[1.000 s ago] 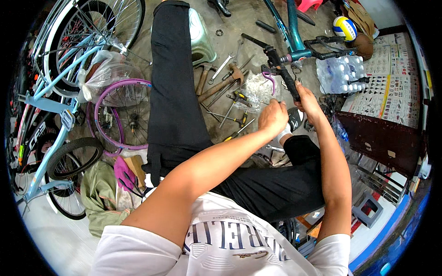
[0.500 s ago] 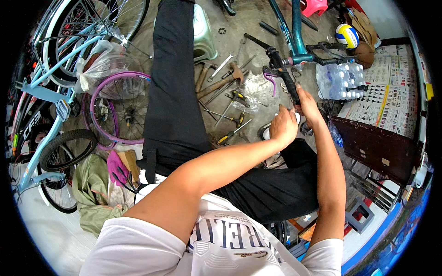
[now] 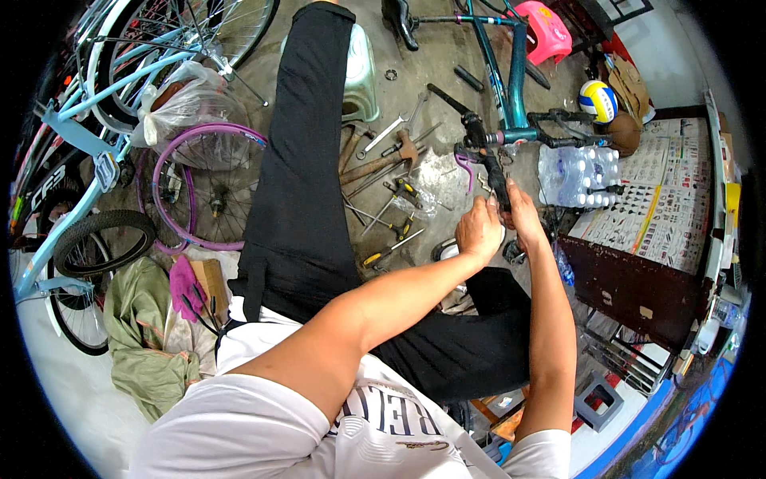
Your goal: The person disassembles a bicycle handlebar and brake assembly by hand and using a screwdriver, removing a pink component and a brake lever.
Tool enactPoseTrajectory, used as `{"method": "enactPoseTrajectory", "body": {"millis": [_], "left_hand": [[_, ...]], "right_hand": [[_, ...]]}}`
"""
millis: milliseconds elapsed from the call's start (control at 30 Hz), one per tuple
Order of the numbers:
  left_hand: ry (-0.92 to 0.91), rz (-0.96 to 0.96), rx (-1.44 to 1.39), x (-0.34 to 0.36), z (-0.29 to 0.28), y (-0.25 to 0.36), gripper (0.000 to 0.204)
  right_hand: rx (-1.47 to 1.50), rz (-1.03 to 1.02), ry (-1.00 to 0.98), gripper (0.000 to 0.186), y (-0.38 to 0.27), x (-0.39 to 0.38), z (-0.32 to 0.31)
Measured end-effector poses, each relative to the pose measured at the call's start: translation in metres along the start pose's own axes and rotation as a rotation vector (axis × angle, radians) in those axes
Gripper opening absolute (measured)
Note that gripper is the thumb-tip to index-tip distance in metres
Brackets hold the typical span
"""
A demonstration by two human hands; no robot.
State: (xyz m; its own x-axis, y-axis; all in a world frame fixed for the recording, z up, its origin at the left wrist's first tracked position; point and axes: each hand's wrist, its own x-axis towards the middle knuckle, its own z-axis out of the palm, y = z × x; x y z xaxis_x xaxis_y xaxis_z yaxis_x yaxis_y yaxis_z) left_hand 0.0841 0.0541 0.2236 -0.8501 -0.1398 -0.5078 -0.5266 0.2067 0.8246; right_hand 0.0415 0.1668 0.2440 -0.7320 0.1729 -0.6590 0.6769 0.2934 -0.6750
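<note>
A teal bicycle frame lies on the floor ahead with its handlebar attached. The near end of the bar is covered in black, like a grip or tape; which of the two I cannot tell. My right hand is closed around this end from the right side. My left hand is pinched against the same end from the left, its fingertips partly hidden. A purple brake lever hangs off the bar just beyond my left hand.
Hammers, a wrench and screwdrivers lie left of the bar. Bottled water and a ball are at right, near a paper-covered cabinet. Purple wheel rims and blue bicycles stand left.
The view has shifted a little. Both hands stay at the near end of the handlebar, and my left hand has come closer up against the black covering.
</note>
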Motion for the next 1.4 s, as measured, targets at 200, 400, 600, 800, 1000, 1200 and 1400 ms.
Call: {"method": "enactPoseTrajectory", "body": {"millis": [200, 400, 600, 800, 1000, 1200, 1400], "left_hand": [[0.032, -0.100, 0.002, 0.001, 0.011, 0.025, 0.037], [0.018, -0.111, 0.066, 0.011, 0.008, 0.036, 0.036], [0.017, -0.108, 0.095, 0.020, 0.008, 0.043, 0.037], [-0.051, -0.098, 0.167, 0.029, 0.000, 0.046, 0.041], [-0.252, -0.062, 0.343, 0.052, -0.025, 0.065, 0.041], [-0.588, 0.066, 0.421, 0.117, -0.070, 0.068, 0.042], [-0.268, 0.207, 0.583, 0.056, -0.045, 0.044, 0.039]], "right_hand": [[-0.019, -0.125, 0.021, 0.053, 0.008, 0.006, 0.001], [-0.067, -0.099, 0.048, 0.056, -0.004, -0.003, 0.000], [0.012, -0.084, 0.016, 0.055, 0.000, 0.001, -0.003], [0.033, -0.079, -0.009, 0.054, -0.001, -0.001, -0.001], [-0.031, -0.032, -0.050, 0.057, -0.002, 0.001, -0.007], [-0.052, -0.033, 0.054, 0.060, -0.009, -0.008, -0.001], [-0.023, -0.025, 0.057, 0.058, -0.003, 0.000, 0.001]]}}
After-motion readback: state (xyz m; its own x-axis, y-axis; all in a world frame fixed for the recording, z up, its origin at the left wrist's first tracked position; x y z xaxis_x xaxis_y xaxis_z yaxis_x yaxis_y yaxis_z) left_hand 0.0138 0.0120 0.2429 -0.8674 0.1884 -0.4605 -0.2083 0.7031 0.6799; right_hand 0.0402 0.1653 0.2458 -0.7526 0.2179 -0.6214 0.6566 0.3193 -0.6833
